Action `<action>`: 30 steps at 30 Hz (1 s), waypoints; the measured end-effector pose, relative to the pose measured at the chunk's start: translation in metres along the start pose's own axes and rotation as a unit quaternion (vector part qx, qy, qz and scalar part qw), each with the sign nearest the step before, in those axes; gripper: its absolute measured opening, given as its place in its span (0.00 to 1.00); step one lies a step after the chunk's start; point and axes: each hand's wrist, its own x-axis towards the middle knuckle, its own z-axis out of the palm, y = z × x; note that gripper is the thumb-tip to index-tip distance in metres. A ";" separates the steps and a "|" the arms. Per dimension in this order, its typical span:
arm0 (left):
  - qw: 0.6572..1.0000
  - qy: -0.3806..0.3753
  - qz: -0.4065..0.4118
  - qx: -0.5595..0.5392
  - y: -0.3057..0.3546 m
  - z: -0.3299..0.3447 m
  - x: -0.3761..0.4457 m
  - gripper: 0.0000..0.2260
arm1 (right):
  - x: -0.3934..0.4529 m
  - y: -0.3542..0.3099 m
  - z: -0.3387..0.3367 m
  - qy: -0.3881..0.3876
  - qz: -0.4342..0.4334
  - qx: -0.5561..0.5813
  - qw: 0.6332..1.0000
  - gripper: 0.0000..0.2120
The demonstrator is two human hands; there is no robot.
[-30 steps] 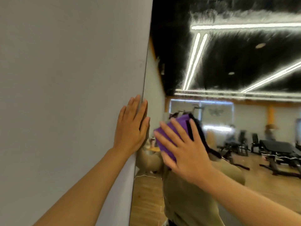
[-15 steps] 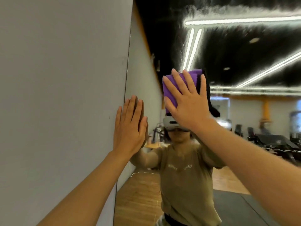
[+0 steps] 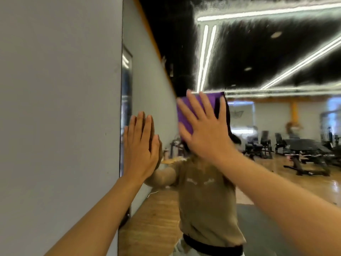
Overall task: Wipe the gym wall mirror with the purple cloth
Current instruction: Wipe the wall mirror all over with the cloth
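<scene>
Lower now, the right hand (image 3: 204, 130) presses one purple cloth (image 3: 186, 115) under spread, straight fingers on the mirror (image 3: 258, 61); left hand (image 3: 141, 145) flat, fingers straight.

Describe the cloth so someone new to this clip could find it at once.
Start at the wall mirror filling the right of the view. Near its left edge, the right hand presses the purple cloth flat against the glass. It is the only purple thing here.

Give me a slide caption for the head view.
Right hand presses purple cloth flat against gym mirror.
</scene>
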 end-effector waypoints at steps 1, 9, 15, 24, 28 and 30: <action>1.000 0.006 0.001 0.001 0.002 0.002 0.000 0.27 | 0.021 0.009 -0.005 0.002 0.016 0.000 1.000 0.30; 0.999 0.018 0.026 0.020 0.027 0.011 0.010 0.27 | -0.042 0.000 0.003 0.002 0.052 -0.001 0.999 0.30; 0.998 0.048 0.018 0.028 0.037 0.021 0.012 0.27 | -0.143 -0.005 0.013 -0.019 -0.034 0.002 0.999 0.31; 0.998 0.053 0.003 0.045 0.056 0.022 0.015 0.28 | 0.022 0.057 -0.014 0.021 0.054 0.001 0.998 0.31; 0.999 0.026 0.008 0.032 0.070 0.023 0.018 0.29 | 0.019 0.063 -0.012 0.024 0.061 -0.006 0.998 0.30; 0.999 0.018 0.003 0.027 0.075 0.027 0.017 0.28 | -0.016 0.056 -0.009 0.023 0.059 -0.008 0.998 0.31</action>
